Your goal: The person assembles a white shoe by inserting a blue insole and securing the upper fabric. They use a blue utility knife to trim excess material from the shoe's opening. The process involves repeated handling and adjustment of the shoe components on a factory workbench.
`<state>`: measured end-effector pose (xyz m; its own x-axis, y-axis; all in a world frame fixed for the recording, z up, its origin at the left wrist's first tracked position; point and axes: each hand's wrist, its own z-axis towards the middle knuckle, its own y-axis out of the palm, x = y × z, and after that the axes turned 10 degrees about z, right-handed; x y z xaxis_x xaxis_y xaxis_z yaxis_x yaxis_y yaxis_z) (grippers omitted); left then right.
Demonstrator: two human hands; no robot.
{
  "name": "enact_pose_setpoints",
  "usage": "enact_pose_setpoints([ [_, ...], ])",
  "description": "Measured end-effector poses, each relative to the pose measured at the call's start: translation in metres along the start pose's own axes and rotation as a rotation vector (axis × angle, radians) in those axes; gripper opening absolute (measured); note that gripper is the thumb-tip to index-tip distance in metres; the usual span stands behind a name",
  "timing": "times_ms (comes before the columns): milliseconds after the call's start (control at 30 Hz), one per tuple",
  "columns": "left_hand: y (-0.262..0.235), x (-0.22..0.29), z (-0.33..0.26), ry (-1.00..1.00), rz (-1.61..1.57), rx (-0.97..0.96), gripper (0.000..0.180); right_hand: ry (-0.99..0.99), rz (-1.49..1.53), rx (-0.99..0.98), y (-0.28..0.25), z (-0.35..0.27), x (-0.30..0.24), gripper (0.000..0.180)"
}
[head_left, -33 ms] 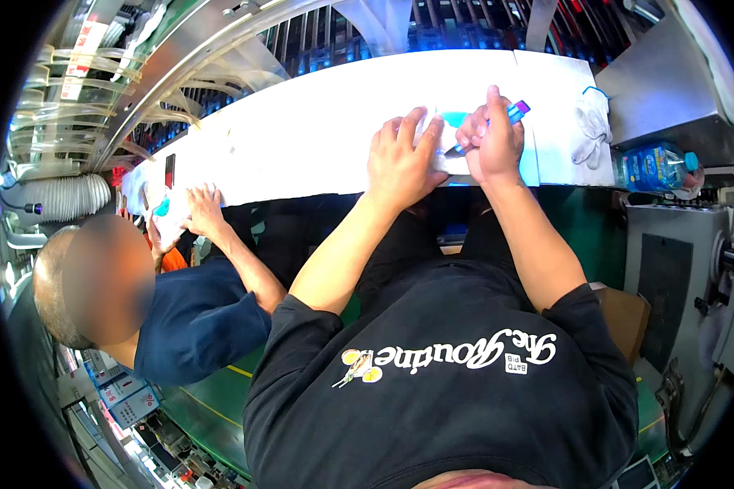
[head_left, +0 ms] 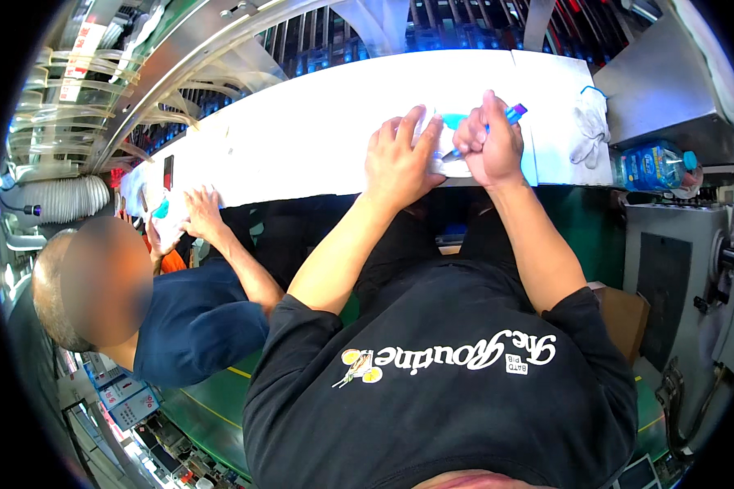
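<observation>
My left hand lies over a pale, translucent piece at the near edge of the white-covered table, fingers bent over it and the thumb at its near side. A bright blue patch shows on or just beyond this piece; glare hides its outline. In my right hand is a slim blue utility knife with a purple end. The fist closes round it, and its dark tip points down and left to the piece, close to my left fingers.
At the left, a co-worker handles a pale piece with a blue part. A white glove lies at the table's right end, beside a blue-labelled bottle. Metal machine housing rises behind; a grey cabinet stands right.
My right hand has shifted slightly down with the knife, whose purple end sits a little lower. My left hand stays almost where it was on the piece.
</observation>
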<state>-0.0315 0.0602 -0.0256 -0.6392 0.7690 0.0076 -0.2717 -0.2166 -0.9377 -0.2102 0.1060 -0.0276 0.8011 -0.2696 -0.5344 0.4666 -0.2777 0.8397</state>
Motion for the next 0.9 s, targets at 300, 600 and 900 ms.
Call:
enact_pose_setpoints([
  [300, -0.002, 0.004, -0.003, -0.013, 0.074, -0.103, 0.119, -0.206, -0.051, 0.217, 0.021, -0.022, 0.019, 0.038],
  [600, 0.0, 0.001, -0.004, 0.029, 0.1, -0.061, 0.116, 0.061, -0.035, -0.366, -0.018, -0.026, 0.007, 0.035],
  [900, -0.001, 0.011, -0.026, -0.056, -0.047, 0.048, 0.102, 0.002, 0.039, -0.17, -0.013, -0.04, -0.006, 0.033],
])
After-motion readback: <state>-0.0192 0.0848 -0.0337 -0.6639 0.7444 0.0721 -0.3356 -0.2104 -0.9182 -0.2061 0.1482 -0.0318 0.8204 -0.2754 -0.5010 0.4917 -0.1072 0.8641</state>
